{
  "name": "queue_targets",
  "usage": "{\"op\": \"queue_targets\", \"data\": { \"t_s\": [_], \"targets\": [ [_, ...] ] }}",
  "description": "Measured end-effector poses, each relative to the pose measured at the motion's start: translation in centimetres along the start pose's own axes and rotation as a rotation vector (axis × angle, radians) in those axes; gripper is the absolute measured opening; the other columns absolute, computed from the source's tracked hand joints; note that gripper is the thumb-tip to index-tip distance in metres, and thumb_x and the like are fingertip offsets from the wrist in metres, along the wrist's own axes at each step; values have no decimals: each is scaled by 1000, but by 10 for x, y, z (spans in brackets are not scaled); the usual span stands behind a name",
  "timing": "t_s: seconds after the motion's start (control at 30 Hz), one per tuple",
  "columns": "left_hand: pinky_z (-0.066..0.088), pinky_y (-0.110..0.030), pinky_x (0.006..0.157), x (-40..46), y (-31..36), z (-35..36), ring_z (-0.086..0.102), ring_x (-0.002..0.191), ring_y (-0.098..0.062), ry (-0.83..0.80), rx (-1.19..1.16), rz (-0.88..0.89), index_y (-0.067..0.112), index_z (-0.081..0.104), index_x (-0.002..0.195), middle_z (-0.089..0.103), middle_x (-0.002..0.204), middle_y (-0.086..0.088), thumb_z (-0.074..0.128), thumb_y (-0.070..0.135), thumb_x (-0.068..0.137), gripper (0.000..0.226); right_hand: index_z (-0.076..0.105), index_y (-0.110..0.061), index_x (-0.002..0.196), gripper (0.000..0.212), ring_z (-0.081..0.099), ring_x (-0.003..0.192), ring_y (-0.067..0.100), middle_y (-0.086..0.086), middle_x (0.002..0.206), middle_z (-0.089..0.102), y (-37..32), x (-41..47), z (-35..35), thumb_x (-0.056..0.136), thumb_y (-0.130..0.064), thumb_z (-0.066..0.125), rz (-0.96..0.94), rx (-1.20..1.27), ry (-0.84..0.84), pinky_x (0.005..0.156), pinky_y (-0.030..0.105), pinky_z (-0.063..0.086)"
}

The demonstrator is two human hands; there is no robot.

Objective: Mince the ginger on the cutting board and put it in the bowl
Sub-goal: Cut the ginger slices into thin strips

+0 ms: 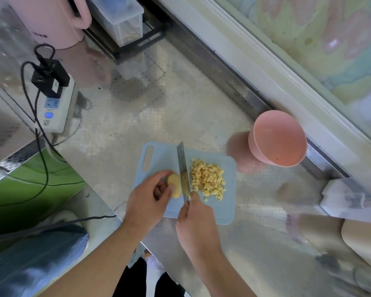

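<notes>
Ginger piece (174, 185) against left-hand fingers (159, 190), beside knife (183, 168)

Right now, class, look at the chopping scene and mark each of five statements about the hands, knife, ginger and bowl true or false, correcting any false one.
1. The right hand grips the knife. True.
2. The pink bowl already holds diced ginger. False: its inside looks empty; the diced ginger lies piled on the cutting board.
3. The left hand holds an uncut ginger piece beside the blade. True.
4. The diced pile lies on the left-hand side of the blade. False: it lies on the side toward the bowl.
5. The cutting board is green. False: it is light blue.
</notes>
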State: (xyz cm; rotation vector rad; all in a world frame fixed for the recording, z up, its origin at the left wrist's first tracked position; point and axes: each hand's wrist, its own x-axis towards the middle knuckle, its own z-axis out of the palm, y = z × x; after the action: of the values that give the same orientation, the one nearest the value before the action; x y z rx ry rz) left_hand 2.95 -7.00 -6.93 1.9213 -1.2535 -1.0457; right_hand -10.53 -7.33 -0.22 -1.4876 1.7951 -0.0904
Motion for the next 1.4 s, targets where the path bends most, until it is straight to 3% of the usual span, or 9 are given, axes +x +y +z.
{"op": "queue_targets", "data": {
  "t_s": [0.1, 0.17, 0.33, 0.47, 0.6, 0.93, 1.0, 1.13, 1.4],
  "targets": [
    [48, -16, 64, 0, -1, 1, 59, 72, -10, 3, 6, -6, 46, 63, 120, 61, 79, 11, 70, 36, 96, 27, 47, -20, 99, 8, 45, 56, 8, -4, 70, 52, 0, -11, -6, 97, -16, 41, -36, -17, -5, 48, 19, 30],
    [46, -15, 64, 0, -2, 1, 59, 72, -10, 2, 4, -13, 46, 63, 121, 61, 79, 12, 70, 36, 96, 28, 49, -22, 105, 13, 46, 60, 2, -4, 77, 55, -1, -16, -8, 99, -24, 38, -26, -20, -10, 55, 21, 38],
    [48, -17, 65, 1, -1, 1, 60, 73, -11, 2, -3, -15, 47, 63, 122, 62, 80, 11, 69, 37, 96, 29, 49, -24, 102, 12, 48, 61, 6, -3, 78, 57, -3, -19, -6, 100, -27, 37, -19, -19, -21, 61, 27, 44],
    [50, -17, 65, 0, -1, 1, 60, 73, -11, 5, -19, -22, 48, 62, 122, 62, 78, 10, 70, 36, 96, 30, 43, -23, 92, 8, 46, 57, 12, -2, 71, 52, 0, -17, -1, 98, -19, 39, -11, -31, -27, 51, 20, 33],
    [52, -21, 66, -1, 1, 0, 60, 72, -13, 16, -37, -21, 46, 63, 120, 61, 77, 9, 71, 33, 95, 29, 35, -19, 83, 17, 35, 48, 15, -2, 62, 41, 3, -16, 3, 95, -8, 38, -11, -69, -37, 42, 28, 21],
    [52, -22, 65, 0, 2, 1, 60, 71, -12, 20, -36, -20, 44, 64, 115, 62, 76, 10, 71, 30, 95, 26, 34, -22, 81, 18, 39, 53, 14, -2, 68, 44, 3, -16, 4, 92, -9, 38, 18, -124, -86, 43, 26, 23],
    [50, -20, 64, 1, 2, 0, 59, 71, -13, 13, -32, -15, 44, 65, 115, 61, 76, 9, 71, 29, 95, 26, 42, -21, 92, 6, 45, 59, 12, -3, 75, 50, -3, -11, 1, 94, -17, 39, 30, -115, -84, 47, 20, 29],
    [48, -17, 63, 0, 2, 0, 57, 70, -16, 7, -51, -7, 44, 66, 114, 60, 75, 6, 72, 26, 95, 27, 46, -19, 97, 5, 57, 76, 24, 1, 86, 57, -16, 8, 2, 93, -21, 43, 67, -113, -97, 60, 28, 43],
    [51, -22, 66, 0, 1, 1, 58, 70, -14, 24, -77, -32, 43, 65, 111, 61, 77, 9, 73, 26, 94, 25, 45, -17, 94, 8, 57, 61, 25, 5, 71, 61, -10, 8, 5, 92, -9, 44, 12, -67, -25, 46, 31, 34]
  ]
}}
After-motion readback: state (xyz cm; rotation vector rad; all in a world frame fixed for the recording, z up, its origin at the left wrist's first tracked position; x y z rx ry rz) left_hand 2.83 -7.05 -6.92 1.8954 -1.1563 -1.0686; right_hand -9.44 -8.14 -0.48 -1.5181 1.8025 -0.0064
